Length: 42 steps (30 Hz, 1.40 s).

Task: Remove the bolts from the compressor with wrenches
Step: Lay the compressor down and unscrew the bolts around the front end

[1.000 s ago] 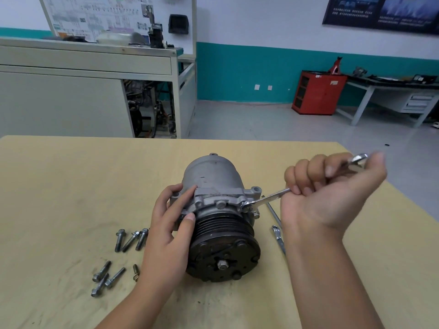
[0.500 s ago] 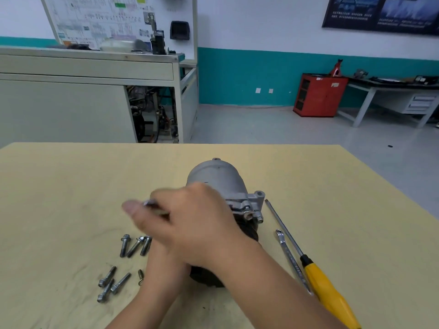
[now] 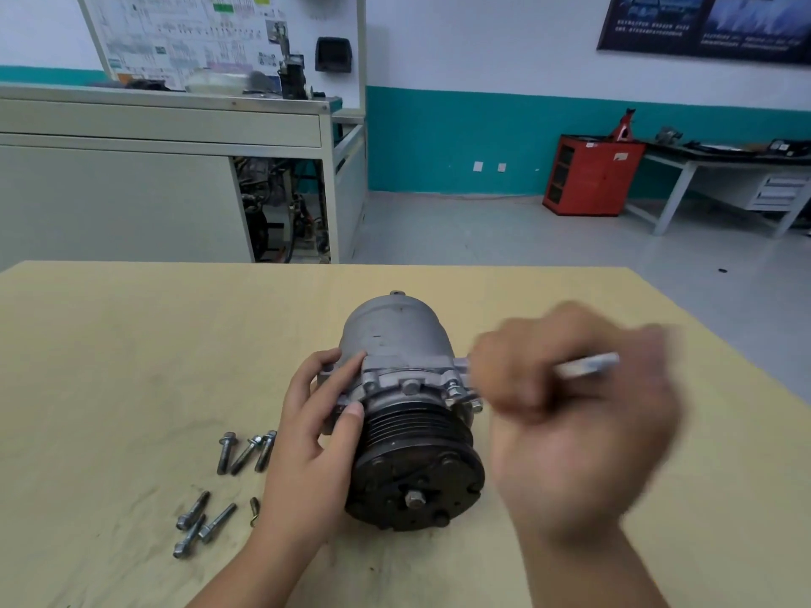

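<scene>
Tan surface (image 3: pixel 131 344): compressor (image 3: pixel 395 340) centred, axis far-to-near, pulley (image 3: pixel 417 480) facing near edge; left hand (image 3: pixel 316 436) clasping it, blurred right hand (image 3: pixel 570 432) fisted round wrench (image 3: pixel 588 366).

Single head-worn view, angled forward and down, close over the table (image 3: pixel 109 344)

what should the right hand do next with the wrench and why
Probably seat the silver metal wrench on the bolt still in the grey metal compressor's right flange and turn it: the right hand grips the wrench beside that bolt, motion-blurred, while the left hand steadies the housing.
</scene>
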Each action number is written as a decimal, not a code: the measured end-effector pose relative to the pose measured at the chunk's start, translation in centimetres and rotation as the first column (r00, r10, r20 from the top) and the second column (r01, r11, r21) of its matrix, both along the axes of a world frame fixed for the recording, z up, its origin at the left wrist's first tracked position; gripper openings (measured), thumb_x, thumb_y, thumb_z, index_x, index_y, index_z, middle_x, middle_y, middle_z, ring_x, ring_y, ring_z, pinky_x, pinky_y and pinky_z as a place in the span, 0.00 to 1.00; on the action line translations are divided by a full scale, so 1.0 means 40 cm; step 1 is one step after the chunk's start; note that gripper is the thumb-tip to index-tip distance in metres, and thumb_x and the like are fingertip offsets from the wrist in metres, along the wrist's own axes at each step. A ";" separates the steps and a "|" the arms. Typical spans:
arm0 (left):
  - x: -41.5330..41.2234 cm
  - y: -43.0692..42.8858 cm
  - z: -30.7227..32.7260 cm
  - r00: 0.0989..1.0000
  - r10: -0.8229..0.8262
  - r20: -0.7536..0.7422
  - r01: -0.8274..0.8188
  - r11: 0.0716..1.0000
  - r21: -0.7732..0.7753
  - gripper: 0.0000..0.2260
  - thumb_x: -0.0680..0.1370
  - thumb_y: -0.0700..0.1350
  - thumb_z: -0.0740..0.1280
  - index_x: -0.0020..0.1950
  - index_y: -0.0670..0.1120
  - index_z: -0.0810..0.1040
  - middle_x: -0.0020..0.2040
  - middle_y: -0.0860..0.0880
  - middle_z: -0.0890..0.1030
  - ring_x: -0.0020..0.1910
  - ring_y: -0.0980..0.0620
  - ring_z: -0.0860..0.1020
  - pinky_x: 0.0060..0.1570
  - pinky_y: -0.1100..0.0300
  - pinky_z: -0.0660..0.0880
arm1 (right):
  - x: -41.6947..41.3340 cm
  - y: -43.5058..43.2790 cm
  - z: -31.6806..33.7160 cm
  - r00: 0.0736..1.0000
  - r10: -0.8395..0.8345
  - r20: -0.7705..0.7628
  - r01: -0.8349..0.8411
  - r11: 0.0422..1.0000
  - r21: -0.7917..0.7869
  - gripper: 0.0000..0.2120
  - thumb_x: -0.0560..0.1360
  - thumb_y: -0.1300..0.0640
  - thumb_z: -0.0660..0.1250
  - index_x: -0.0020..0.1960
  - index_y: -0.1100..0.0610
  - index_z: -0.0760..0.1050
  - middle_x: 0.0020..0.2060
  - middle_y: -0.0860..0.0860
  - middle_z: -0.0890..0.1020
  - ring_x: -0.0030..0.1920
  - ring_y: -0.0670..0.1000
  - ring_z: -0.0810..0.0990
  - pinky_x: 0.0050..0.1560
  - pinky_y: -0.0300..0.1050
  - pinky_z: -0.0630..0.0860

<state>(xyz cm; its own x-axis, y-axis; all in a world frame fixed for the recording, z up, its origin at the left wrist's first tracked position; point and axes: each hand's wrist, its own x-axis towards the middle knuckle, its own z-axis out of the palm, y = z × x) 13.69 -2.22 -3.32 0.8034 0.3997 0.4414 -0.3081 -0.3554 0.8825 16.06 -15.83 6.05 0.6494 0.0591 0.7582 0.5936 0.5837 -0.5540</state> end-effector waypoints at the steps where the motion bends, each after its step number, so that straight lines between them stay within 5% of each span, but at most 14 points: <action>1: -0.001 -0.005 0.008 1.000 0.002 0.000 -0.002 1.000 -0.013 0.19 0.79 0.40 0.62 0.57 0.66 0.74 0.58 0.76 0.67 0.60 0.76 0.65 0.47 0.85 0.60 | 0.002 -0.015 0.012 0.997 -0.004 -0.081 0.017 0.988 0.155 0.23 0.76 0.44 0.58 0.25 0.52 0.64 0.19 0.43 0.63 0.21 0.44 0.58 0.29 0.33 0.57; 4: 0.002 -0.006 0.006 0.999 0.020 -0.031 -0.020 1.000 -0.002 0.18 0.80 0.42 0.62 0.56 0.68 0.74 0.59 0.75 0.67 0.61 0.75 0.66 0.47 0.85 0.61 | 0.050 -0.099 0.006 0.918 -0.002 -0.396 0.186 0.886 0.425 0.23 0.79 0.50 0.45 0.26 0.53 0.58 0.19 0.46 0.55 0.20 0.46 0.52 0.25 0.34 0.56; 8: 0.000 -0.009 0.013 0.999 0.026 -0.035 -0.026 1.000 -0.013 0.20 0.79 0.39 0.61 0.56 0.67 0.74 0.58 0.75 0.67 0.60 0.74 0.66 0.48 0.85 0.61 | 0.111 -0.119 -0.050 0.705 0.308 -0.639 0.285 0.702 0.653 0.24 0.76 0.46 0.50 0.24 0.54 0.59 0.20 0.47 0.55 0.20 0.48 0.52 0.21 0.36 0.55; 12: -0.002 -0.008 0.018 0.999 0.011 -0.051 -0.012 1.000 -0.010 0.20 0.79 0.38 0.61 0.56 0.66 0.74 0.58 0.75 0.67 0.61 0.74 0.66 0.49 0.84 0.60 | 0.146 -0.106 -0.091 0.566 0.479 -0.671 0.352 0.596 0.722 0.19 0.71 0.54 0.52 0.22 0.55 0.59 0.20 0.48 0.55 0.18 0.49 0.53 0.19 0.35 0.55; 16: -0.002 -0.006 0.019 0.998 0.007 -0.058 -0.008 1.000 -0.022 0.16 0.79 0.44 0.62 0.56 0.68 0.74 0.59 0.74 0.67 0.62 0.72 0.66 0.48 0.84 0.61 | 0.167 -0.098 -0.107 0.534 0.498 -0.683 0.376 0.585 0.719 0.10 0.60 0.57 0.54 0.22 0.56 0.58 0.20 0.48 0.55 0.18 0.49 0.53 0.18 0.35 0.54; 23: -0.002 -0.003 0.018 0.998 0.010 -0.067 -0.011 1.000 -0.018 0.15 0.78 0.47 0.61 0.57 0.67 0.75 0.60 0.72 0.67 0.64 0.69 0.66 0.51 0.84 0.61 | 0.176 -0.083 -0.115 0.484 0.528 -0.697 0.387 0.585 0.712 0.10 0.59 0.57 0.54 0.21 0.56 0.58 0.19 0.48 0.55 0.18 0.49 0.53 0.18 0.32 0.54; 29: -0.002 -0.004 0.017 0.998 0.006 -0.062 -0.008 1.000 -0.025 0.18 0.80 0.42 0.61 0.56 0.68 0.75 0.60 0.73 0.67 0.64 0.70 0.66 0.50 0.84 0.61 | 0.178 -0.082 -0.144 0.415 0.620 -0.666 0.482 0.471 0.739 0.15 0.64 0.59 0.53 0.19 0.57 0.59 0.19 0.48 0.56 0.16 0.50 0.54 0.21 0.30 0.55; 37: -0.002 -0.006 0.017 0.999 0.001 -0.054 -0.003 0.999 -0.035 0.20 0.79 0.39 0.61 0.56 0.66 0.75 0.60 0.72 0.67 0.64 0.71 0.65 0.52 0.83 0.61 | 0.175 -0.080 -0.171 0.377 0.685 -0.624 0.588 0.343 0.732 0.05 0.61 0.60 0.51 0.27 0.55 0.57 0.18 0.48 0.56 0.17 0.49 0.54 0.23 0.30 0.59; 39: -0.003 -0.006 0.016 0.998 -0.002 -0.059 -0.001 0.999 -0.040 0.20 0.79 0.40 0.61 0.56 0.67 0.75 0.60 0.72 0.67 0.64 0.70 0.66 0.52 0.83 0.61 | 0.181 -0.079 -0.178 0.345 0.728 -0.593 0.611 0.305 0.731 0.11 0.67 0.60 0.50 0.25 0.55 0.58 0.18 0.48 0.56 0.19 0.49 0.54 0.37 0.34 0.75; 40: -0.003 -0.006 0.017 0.998 -0.002 -0.059 0.000 0.999 -0.041 0.20 0.79 0.40 0.61 0.56 0.67 0.75 0.60 0.72 0.67 0.64 0.70 0.66 0.52 0.83 0.61 | 0.184 -0.081 -0.184 0.336 0.746 -0.575 0.623 0.282 0.730 0.19 0.71 0.59 0.49 0.22 0.56 0.58 0.17 0.49 0.56 0.21 0.49 0.54 0.58 0.39 0.73; 41: -0.003 -0.006 0.017 0.998 -0.003 -0.061 0.000 0.999 -0.044 0.20 0.79 0.40 0.61 0.56 0.67 0.75 0.60 0.72 0.67 0.64 0.70 0.66 0.52 0.83 0.61 | 0.185 -0.082 -0.188 0.326 0.754 -0.570 0.635 0.272 0.723 0.25 0.75 0.56 0.49 0.19 0.57 0.58 0.17 0.49 0.56 0.22 0.49 0.53 0.70 0.44 0.61; 42: -0.003 -0.006 0.017 0.998 -0.004 -0.061 0.001 0.999 -0.046 0.20 0.79 0.40 0.61 0.56 0.67 0.75 0.60 0.72 0.67 0.64 0.70 0.66 0.52 0.83 0.61 | 0.187 -0.082 -0.190 0.317 0.754 -0.575 0.641 0.277 0.716 0.29 0.77 0.55 0.48 0.17 0.58 0.57 0.17 0.49 0.56 0.22 0.49 0.53 0.73 0.46 0.53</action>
<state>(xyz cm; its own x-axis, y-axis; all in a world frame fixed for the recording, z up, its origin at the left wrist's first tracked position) 13.56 -2.46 -2.64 0.8293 0.4165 0.3726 -0.2536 -0.3135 0.9151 23.53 -19.09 -1.55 0.7738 0.0548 -0.6310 0.1747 0.9391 0.2958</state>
